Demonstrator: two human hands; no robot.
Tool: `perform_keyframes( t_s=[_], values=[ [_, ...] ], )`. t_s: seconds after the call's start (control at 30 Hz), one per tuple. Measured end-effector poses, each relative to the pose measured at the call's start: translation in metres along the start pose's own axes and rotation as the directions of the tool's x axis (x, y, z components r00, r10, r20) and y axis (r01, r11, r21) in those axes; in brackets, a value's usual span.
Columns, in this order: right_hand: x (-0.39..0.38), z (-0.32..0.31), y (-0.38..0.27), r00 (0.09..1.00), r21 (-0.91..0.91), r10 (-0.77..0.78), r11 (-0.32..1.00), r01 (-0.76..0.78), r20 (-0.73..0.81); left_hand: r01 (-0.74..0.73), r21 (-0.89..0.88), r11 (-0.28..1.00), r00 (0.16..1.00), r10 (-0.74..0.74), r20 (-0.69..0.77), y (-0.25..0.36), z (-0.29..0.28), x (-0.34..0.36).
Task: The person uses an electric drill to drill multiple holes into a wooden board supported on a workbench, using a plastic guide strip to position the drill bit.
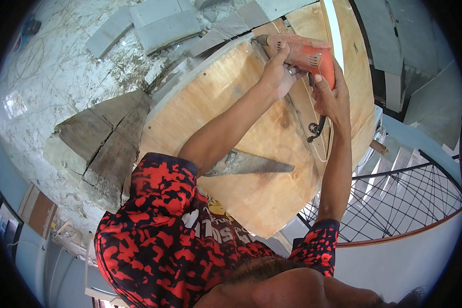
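A red corded power drill (308,50) lies sideways across the upper middle of the view, its dark chuck pointing left, over the curved plywood panel (231,87). My left hand (278,76) grips the front body of the drill from below, thumb on its side and a ring on one finger. My right hand (332,100) is wrapped round the rear handle, with the black cord hanging below it. A handsaw (254,165) lies on the plywood beneath my left forearm, its toothed blade pointing right and part of it hidden by the arm.
Wooden boards (105,138) lean at the left over a dusty, debris-strewn tiled floor (46,77). Loose grey tiles or blocks (161,31) lie at the top. At the right are a black rod railing (390,200), stair treads (390,169) and grey panels (436,102).
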State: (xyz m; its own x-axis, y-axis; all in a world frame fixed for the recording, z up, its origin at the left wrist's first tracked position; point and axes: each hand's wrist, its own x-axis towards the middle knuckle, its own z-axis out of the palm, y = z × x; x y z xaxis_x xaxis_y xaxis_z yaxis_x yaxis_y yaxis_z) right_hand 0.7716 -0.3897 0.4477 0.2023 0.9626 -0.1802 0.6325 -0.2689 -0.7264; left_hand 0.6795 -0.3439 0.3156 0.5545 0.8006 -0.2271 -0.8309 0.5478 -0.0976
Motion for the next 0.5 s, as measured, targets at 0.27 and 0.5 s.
perform_keyframes(
  t_s=[0.27,0.5],
  values=[
    [0.000,0.001,-0.005,1.000,-0.062,-0.004,0.998,0.003,-0.013,0.045,0.009,0.999,0.999,-0.045,-0.018,0.001,0.004,0.002],
    [0.033,0.000,-0.047,0.977,-0.038,0.058,0.998,-0.052,0.206,-0.053,-0.097,0.994,0.998,0.055,0.025,0.013,0.021,0.005]
  ],
)
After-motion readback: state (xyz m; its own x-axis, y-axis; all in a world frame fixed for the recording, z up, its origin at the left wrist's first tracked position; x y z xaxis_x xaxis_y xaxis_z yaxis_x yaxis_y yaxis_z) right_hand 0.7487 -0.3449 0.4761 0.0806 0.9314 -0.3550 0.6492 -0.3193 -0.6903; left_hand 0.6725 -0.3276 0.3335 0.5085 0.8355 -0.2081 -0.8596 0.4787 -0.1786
